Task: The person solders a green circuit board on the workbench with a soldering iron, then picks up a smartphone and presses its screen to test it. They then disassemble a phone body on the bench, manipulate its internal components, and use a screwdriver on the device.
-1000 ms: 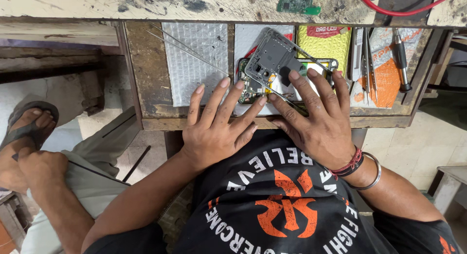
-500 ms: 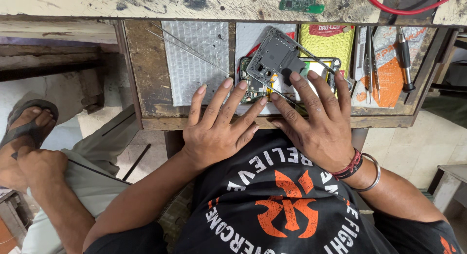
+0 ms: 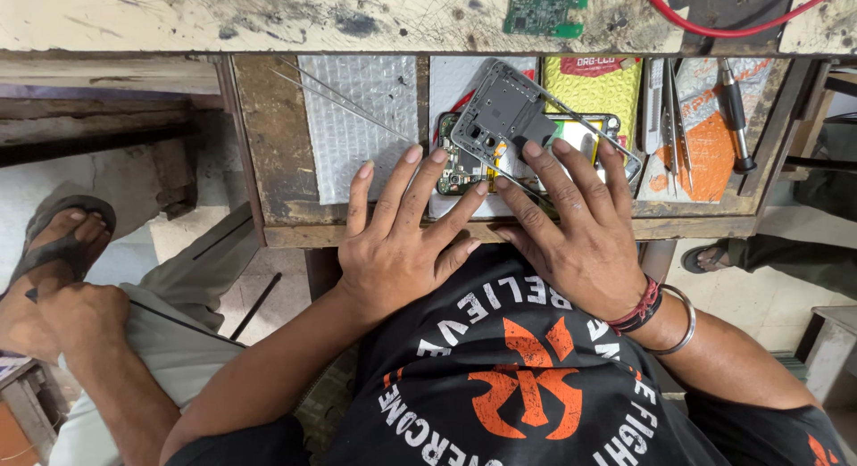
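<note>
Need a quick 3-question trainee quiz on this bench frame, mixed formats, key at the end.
1. True or false: the left hand and the right hand both rest with spread fingers on the opened phone with exposed green circuit board.
2. Which lies right of the yellow foil pouch? A) metal tweezers B) the silver bubble-wrap sheet C) a hammer
3. Fill in: the grey plastic phone mid-frame lies tilted on top of the ____.

Key: 1 true; 2 A; 3 opened phone
</note>
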A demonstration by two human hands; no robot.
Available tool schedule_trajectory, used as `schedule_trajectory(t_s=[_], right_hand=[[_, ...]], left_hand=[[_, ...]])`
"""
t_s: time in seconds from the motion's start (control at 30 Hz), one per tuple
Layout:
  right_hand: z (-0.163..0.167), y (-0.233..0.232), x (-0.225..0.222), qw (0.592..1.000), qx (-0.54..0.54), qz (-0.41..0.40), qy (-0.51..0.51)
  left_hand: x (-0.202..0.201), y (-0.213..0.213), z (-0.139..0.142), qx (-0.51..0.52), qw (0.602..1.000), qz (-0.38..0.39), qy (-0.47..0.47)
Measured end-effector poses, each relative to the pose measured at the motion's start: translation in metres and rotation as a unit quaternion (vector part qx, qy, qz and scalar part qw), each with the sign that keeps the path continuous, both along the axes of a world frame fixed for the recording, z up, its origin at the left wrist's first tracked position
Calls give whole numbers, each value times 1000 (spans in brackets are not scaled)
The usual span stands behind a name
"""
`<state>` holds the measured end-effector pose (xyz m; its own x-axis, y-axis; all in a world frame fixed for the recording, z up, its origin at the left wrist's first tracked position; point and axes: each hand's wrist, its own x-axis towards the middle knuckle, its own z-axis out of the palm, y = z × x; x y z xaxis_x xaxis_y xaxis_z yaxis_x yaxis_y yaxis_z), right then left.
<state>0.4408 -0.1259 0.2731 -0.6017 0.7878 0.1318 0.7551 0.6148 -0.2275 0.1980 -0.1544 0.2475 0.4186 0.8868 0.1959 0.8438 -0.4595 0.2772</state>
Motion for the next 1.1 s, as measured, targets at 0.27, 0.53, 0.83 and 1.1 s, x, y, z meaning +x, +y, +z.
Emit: schedule_trajectory(t_s=[0.27,0.53,0.83,1.1], right_hand=[[-4,3,2,1000,-4,4,10],[-11,15,4,1000,-4,9,16],[-11,24,-7,1000,-8,21,7],[1,12,-18,992,48,52,-109]], left_hand=[[1,3,-1,2,1000,4,7],[4,15,-5,-1,1000,7,-21],[-3,17,-14,18,1000,6,-12],[-12,7,-14,34,999,6,-21]])
